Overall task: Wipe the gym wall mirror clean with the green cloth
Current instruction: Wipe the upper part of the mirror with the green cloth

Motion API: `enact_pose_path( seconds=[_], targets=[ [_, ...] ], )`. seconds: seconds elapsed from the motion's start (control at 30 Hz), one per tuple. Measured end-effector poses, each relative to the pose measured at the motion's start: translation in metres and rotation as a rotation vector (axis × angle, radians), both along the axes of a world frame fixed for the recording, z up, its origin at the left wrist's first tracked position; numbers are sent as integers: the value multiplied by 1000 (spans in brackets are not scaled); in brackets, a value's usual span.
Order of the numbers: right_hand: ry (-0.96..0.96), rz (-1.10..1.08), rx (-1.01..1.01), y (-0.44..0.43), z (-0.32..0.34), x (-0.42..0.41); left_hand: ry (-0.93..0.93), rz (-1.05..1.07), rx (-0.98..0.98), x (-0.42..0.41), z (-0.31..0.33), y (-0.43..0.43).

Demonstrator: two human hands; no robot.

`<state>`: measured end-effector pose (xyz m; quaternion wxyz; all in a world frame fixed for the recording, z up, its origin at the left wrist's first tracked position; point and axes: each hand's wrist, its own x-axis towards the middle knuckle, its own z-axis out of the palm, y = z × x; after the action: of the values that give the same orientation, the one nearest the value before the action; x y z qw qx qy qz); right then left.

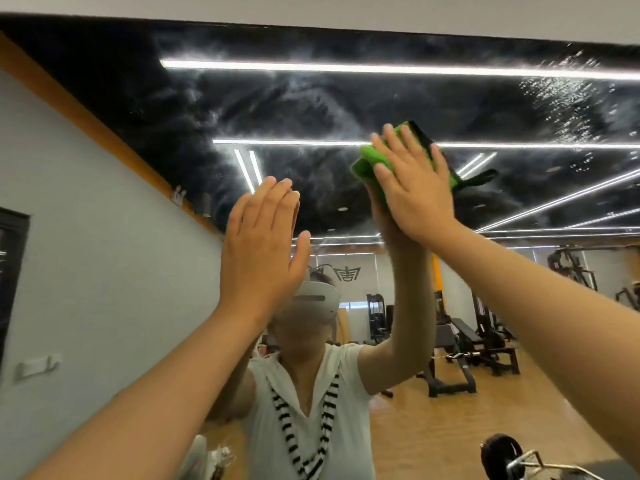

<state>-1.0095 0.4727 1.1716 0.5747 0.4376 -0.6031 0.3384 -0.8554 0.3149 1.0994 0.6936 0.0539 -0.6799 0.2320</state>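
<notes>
The wall mirror (311, 109) fills the view, with hazy wipe streaks across its upper part and droplets at the upper right. My right hand (412, 188) is raised high and presses the green cloth (372, 161) flat against the glass with straight fingers. The cloth has a black edge and a black loop sticking out to the right. My left hand (259, 244) is held up flat lower and to the left, fingers straight, at the glass and holding nothing. The reflection shows a person in a white top wearing a headset.
The mirror's top edge meets a white wall strip (311, 8). Reflected in the glass are a grey wall (86, 271) at left, weight benches (460, 344) and machines on a wooden floor, and a barbell plate (502, 455) at lower right.
</notes>
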Motion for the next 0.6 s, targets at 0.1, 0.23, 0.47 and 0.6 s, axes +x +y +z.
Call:
enact_pose_path(
  seconds=[0.1,0.23,0.47,0.6],
  targets=[
    [257,-30,222,-19,-23,16,-9,10,0,-1,-1,0],
    [384,-82,365,16,-11,-19,-12,-24,-4,1,-1,-1],
    [5,-56,-47,2,10,-4,-30,-37,-11,0,-1,-2],
    [255,-20,262,-8,5,10,-13,-31,-13,0,-2,-3]
  ],
)
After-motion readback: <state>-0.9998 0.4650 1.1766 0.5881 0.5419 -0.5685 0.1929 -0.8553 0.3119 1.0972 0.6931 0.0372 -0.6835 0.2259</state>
